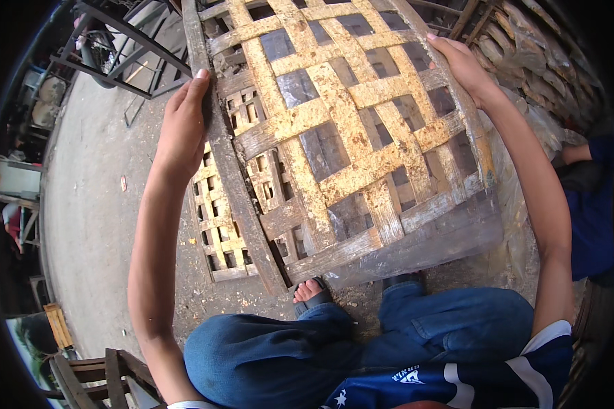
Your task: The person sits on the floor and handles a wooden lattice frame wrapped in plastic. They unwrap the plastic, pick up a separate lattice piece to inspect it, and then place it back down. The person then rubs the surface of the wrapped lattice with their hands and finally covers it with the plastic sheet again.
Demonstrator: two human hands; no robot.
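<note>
A large wooden lattice tray (351, 119) is held up in front of me, its woven slats worn and caked with yellow residue. My left hand (184, 119) is closed on the dark left side rail, thumb on top. Around the right rail, near its far end, my right hand (465, 71) is closed, its fingers mostly hidden beneath. A second, yellowed lattice tray (218, 211) shows below and to the left of the held one. Clear plastic sheet (443, 235) shows under the held tray's near edge and through its gaps.
My jeans-covered knees (273, 347) and sandaled foot (308, 292) are close below. A black metal frame (126, 58) stands far left, with wooden furniture (92, 375) at near left. Plastic-covered stacks (532, 51) rise at far right. Another person in blue (593, 211) is beside me.
</note>
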